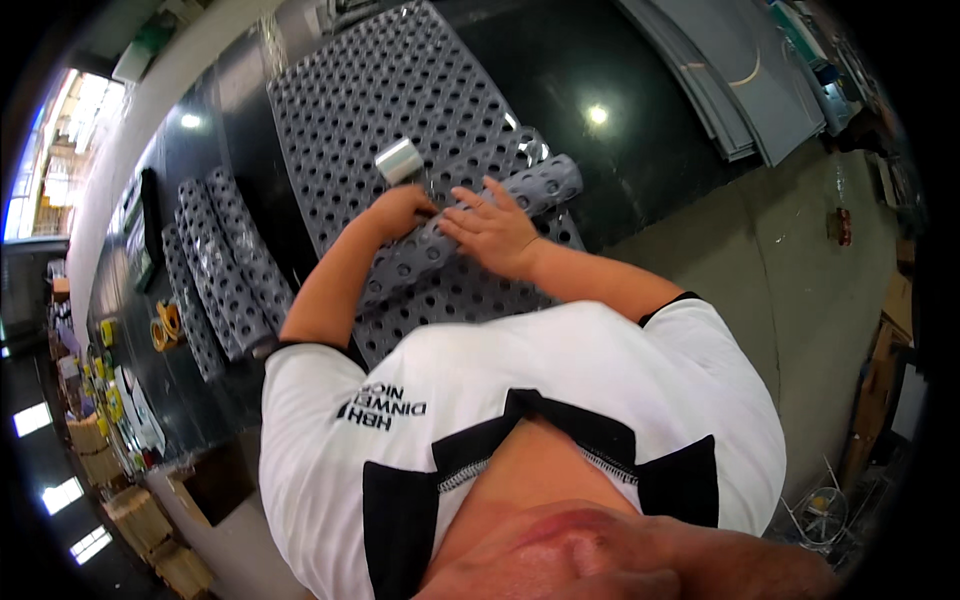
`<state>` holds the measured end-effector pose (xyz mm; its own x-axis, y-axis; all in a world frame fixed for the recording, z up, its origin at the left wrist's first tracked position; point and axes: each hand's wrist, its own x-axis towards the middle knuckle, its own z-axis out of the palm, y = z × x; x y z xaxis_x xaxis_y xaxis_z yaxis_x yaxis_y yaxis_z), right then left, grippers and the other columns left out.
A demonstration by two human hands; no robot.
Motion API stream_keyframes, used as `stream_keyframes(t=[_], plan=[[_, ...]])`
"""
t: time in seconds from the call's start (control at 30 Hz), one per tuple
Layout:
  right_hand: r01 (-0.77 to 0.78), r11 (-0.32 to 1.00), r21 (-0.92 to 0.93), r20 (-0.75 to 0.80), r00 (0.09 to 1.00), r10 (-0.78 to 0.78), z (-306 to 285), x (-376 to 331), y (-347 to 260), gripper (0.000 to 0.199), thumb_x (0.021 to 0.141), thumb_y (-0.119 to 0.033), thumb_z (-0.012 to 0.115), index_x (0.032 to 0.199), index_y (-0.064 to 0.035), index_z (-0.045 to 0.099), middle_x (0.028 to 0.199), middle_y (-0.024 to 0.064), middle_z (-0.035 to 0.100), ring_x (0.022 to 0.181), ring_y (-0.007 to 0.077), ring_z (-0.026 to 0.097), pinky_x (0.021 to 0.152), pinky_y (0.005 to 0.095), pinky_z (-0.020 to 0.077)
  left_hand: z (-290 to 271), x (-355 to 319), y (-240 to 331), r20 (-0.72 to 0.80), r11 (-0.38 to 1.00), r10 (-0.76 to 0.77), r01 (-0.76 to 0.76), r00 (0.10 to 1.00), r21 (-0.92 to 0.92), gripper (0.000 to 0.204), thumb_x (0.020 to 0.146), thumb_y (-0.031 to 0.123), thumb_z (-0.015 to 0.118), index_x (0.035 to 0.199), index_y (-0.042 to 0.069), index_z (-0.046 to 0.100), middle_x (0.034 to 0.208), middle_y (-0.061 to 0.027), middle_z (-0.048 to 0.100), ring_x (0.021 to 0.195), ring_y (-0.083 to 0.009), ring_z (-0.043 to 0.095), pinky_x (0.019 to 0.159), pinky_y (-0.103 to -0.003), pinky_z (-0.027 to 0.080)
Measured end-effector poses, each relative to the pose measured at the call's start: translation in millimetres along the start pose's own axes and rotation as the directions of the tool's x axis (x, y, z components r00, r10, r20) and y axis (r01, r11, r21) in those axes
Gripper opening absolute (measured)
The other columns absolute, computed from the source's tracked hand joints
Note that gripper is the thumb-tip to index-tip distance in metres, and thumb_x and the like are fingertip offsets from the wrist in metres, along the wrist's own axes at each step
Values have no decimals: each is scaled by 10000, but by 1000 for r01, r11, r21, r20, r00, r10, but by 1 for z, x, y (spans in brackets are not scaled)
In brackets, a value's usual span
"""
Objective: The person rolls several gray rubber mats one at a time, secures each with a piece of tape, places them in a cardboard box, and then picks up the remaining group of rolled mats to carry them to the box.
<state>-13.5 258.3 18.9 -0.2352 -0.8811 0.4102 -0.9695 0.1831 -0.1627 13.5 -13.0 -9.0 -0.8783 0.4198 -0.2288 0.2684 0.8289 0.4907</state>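
**A:** What is on the desk, and how many of each thing?

**B:** 1 rolled grey mat, full of round holes, lies across 1 flat perforated sheet of the same grey stuff. 1 roll of clear tape stands on the sheet, just beyond the left hand. Further left lies a bundle of wrapped rolls, about 4, though I cannot count them exactly. 2 yellow tape rolls sit near it.

**A:** And the hands?

**B:** 2 bare hands, both on the rolled mat. The left hand is curled against the roll near its middle, close to the clear tape; whether it grips anything I cannot tell. The right hand lies flat on top, fingers spread.

**A:** Where are the edges and the open room?

**B:** The desk is black and glossy. Its near edge runs beside the person's right arm, with bare concrete floor beyond. A stretch of dark desk shows right of the sheet. A stack of grey flat sheets fills the far right.

**A:** Any containers?

**B:** Cardboard boxes stand on the floor at lower left; their contents are not visible.
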Motion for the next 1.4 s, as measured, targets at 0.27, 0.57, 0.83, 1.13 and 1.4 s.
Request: stream_keyframes(t=[0.27,0.57,0.83,1.13,1.4], plan=[[-258,965,-45,328,909,259,16,133,71,467,970,-388,509,1367,-145,539,1336,77,564,1281,234,484,1072,478,324,-3,-56,77,-628,774,-464,630,625,55,832,835,463,706,1409,-65,416,1267,-203,612,1177,-366,564,1046,-475,375],[-35,999,-19,355,934,39,-9,95,86,762,711,-395,805,1370,-146,515,1235,86,581,1183,264,535,995,413,388,-9,-41,51,-528,704,-628,706,572,-72,1219,682,576,806,1507,-82,196,1348,-208,536,1226,-360,503,1088,-457,335],[-106,989,-107,478,866,145,6,115,79,576,705,-213,772,1226,-106,550,1109,105,648,1065,286,618,911,409,459,-77,64,12,-224,558,-826,806,517,-196,819,803,537,668,1372,-25,489,1404,-262,491,1205,-411,573,1017,-454,464],[-446,894,40,567,747,348,-12,72,23,484,711,-192,780,1139,-45,607,1023,164,684,999,358,660,896,448,517,-85,2,110,-527,816,-520,573,672,-73,503,727,253,681,1173,24,647,1291,-167,592,1082,-377,600,935,-454,490],[-266,944,198,539,833,122,-19,90,68,882,609,-467,864,1354,-112,554,1392,126,435,1310,319,388,1087,407,378,24,-43,145,-406,653,-661,750,630,101,886,694,241,669,1511,75,368,1656,-12,166,881,-336,612,804,-386,542]])
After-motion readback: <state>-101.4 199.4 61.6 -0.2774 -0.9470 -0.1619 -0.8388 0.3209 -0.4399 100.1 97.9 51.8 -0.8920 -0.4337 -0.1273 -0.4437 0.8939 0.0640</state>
